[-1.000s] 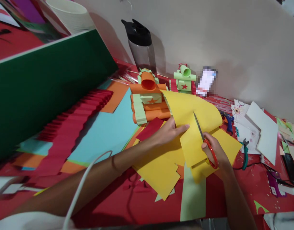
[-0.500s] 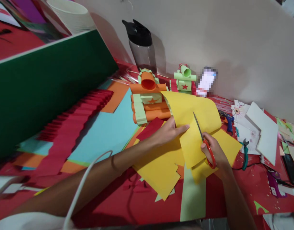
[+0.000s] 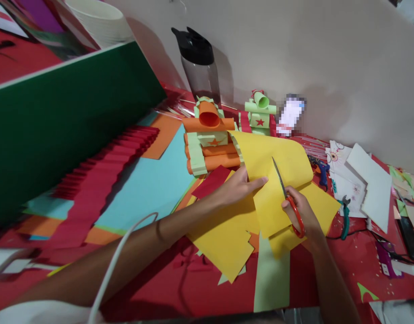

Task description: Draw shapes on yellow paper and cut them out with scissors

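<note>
My left hand (image 3: 242,183) pinches the left edge of a curved sheet of yellow paper (image 3: 274,155), thumb on top and the other fingers hidden beneath. In my right hand (image 3: 303,209) is a pair of red-handled scissors (image 3: 294,216), my fingers through the loops. One blade lies over the yellow sheet, pointing up and away, with the paper between the blades. More yellow paper (image 3: 223,249) lies below my left wrist, partly covering orange and green pieces. A pale green strip (image 3: 272,281) lies under the sheet near the table's front edge.
Behind the sheet stand an orange paper-roll model (image 3: 208,148) and a green one (image 3: 260,119). A bottle (image 3: 200,63) and a phone (image 3: 291,114) are by the wall. Left is a dark green board (image 3: 72,121); right, pliers (image 3: 345,218), a glue gun (image 3: 323,174) and white cards (image 3: 375,184).
The yellow sheet's far edge has dipped very slightly. Both hands and the scissors stay in nearly the same place.
</note>
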Action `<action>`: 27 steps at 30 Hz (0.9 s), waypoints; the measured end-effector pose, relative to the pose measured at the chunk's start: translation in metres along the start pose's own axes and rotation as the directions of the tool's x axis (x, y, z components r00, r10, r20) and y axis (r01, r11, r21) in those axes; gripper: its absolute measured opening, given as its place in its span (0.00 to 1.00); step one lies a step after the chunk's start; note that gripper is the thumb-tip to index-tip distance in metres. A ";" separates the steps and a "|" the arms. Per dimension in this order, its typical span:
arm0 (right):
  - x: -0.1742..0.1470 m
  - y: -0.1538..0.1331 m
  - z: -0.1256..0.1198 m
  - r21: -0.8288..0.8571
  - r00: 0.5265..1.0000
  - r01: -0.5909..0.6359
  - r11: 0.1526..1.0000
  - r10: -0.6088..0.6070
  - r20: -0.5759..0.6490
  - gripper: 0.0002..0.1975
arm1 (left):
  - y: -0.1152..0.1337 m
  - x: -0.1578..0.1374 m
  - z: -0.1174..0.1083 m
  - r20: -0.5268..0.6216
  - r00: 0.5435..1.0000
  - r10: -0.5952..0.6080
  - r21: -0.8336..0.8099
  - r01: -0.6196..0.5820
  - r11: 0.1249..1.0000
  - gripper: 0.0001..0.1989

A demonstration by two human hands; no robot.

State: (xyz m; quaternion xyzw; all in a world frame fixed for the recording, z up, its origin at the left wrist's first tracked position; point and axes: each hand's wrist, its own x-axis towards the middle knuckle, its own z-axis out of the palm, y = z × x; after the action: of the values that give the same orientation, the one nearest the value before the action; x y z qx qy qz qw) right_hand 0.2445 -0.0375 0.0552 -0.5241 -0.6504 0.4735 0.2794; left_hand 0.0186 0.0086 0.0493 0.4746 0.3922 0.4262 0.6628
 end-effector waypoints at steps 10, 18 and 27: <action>0.001 0.002 0.000 0.056 0.999 0.033 0.998 -0.034 0.028 0.32 | 0.005 -0.002 0.001 0.020 0.999 -0.030 0.033 0.029 0.999 0.26; 0.000 -0.001 0.001 0.048 1.000 0.001 0.999 -0.001 -0.011 0.28 | 0.007 -0.006 0.004 0.034 0.998 -0.058 0.002 0.058 0.998 0.28; -0.012 -0.017 -0.024 0.099 0.985 -0.052 0.994 0.035 0.168 0.37 | 0.009 0.000 -0.003 -0.058 0.998 0.006 -0.060 -0.010 0.998 0.34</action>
State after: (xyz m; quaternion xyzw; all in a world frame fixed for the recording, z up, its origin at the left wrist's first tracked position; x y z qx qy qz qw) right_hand 0.2615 -0.0415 0.0821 -0.4817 -0.6346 0.5544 0.2406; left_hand 0.0140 0.0111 0.0567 0.4435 0.3964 0.4540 0.6633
